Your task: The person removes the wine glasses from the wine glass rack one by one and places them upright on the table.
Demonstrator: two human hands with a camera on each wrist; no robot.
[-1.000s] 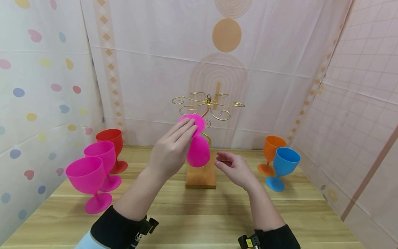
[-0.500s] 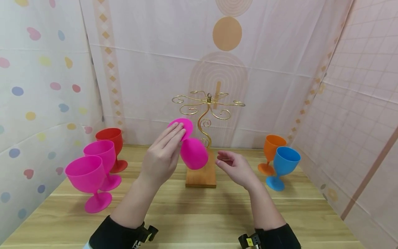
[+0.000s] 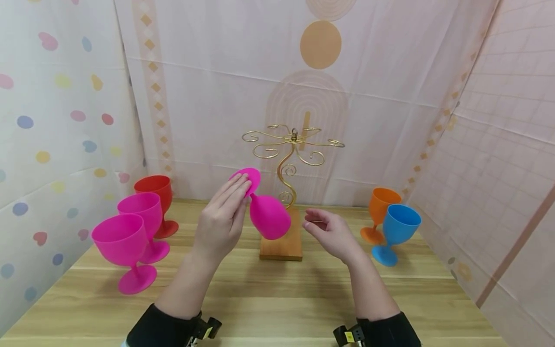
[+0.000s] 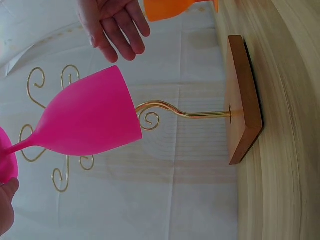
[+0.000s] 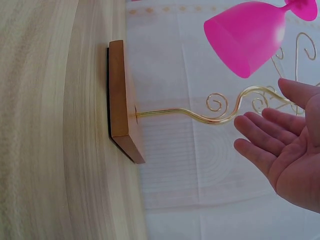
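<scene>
My left hand [image 3: 221, 221] pinches the foot of a pink goblet [image 3: 270, 217] and holds it upside down in the air, tilted so its bowl leans toward the right. In the left wrist view the thumb [image 4: 7, 200] lies at the edge of the goblet's foot. Behind the goblet stands a gold wire rack [image 3: 286, 180] with curled arms on a wooden base [image 3: 281, 248]; nothing hangs on its arms. Relaxed and holding nothing, my right hand [image 3: 331, 234] hovers to the right of the base. Its palm [image 5: 297, 165] faces the rack in the right wrist view.
On the table's left stand two pink goblets [image 3: 119, 239] [image 3: 140, 212] and a red goblet [image 3: 155, 190], all upright. An orange goblet [image 3: 383, 202] and a blue goblet [image 3: 401, 225] stand upright at the right. Patterned cloth [image 3: 217, 96] hangs behind the wooden table [image 3: 251, 313].
My left hand has drawn the pink goblet left and down, away from the rack's stem, and the goblet tilts more. My right hand has stayed nearly in place.
</scene>
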